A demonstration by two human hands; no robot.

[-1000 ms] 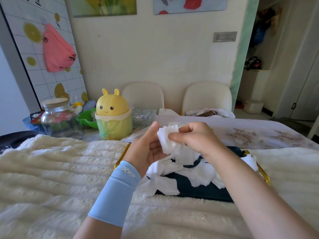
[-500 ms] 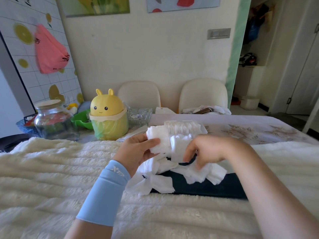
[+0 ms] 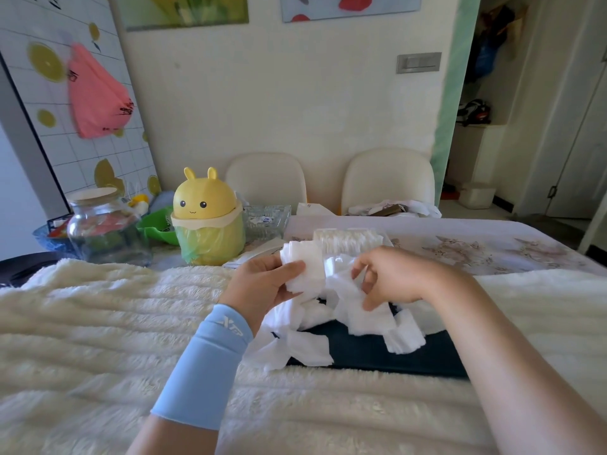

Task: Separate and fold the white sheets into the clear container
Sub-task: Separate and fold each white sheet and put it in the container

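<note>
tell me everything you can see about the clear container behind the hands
The clear container is a shallow, ribbed, transparent plastic tray lying flat on the floral tablecloth, just beyond the fluffy blanket. It already holds a row of white folded sheets standing side by side. Its near wall is partly hidden by the folded wad in the left hand and by the right hand. Neither hand appears to touch it.

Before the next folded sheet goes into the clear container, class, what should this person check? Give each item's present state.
1. Left hand grips the folded white stack: ok.
2. Right hand has one sheet separated from the loose white sheets: cannot tell.
3. Clear container within view behind the hands: ok.
4. Room left in the container: cannot tell; it looks well filled.
5. Remaining sheets stay on the dark tray: not ok; one lies past its left edge.
</note>
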